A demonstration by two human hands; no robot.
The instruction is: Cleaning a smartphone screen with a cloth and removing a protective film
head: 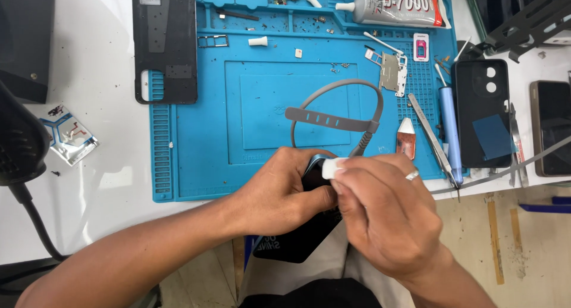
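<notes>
Blue mat (196, 135) on white bench, grey strap (339, 114) looped on it just beyond the hands. Phone (309, 180) at mat's near edge, long axis running down-left toward the person. L hand (279, 195) wrapped closed round its top end. R hand (386, 213) on the right, fingertips pinched shut on white pad (332, 167), pressed at phone's top corner.

Repair mat (196, 165) on the counter (101, 165), hands at its near edge.

Left hand (279, 192) and right hand (380, 216) meet over a phone (312, 177); behind them lies a strap loop (339, 111), the glue tube (395, 9) farthest back, a back cover (165, 43) at the mat's left, tweezers (431, 138) right.
</notes>
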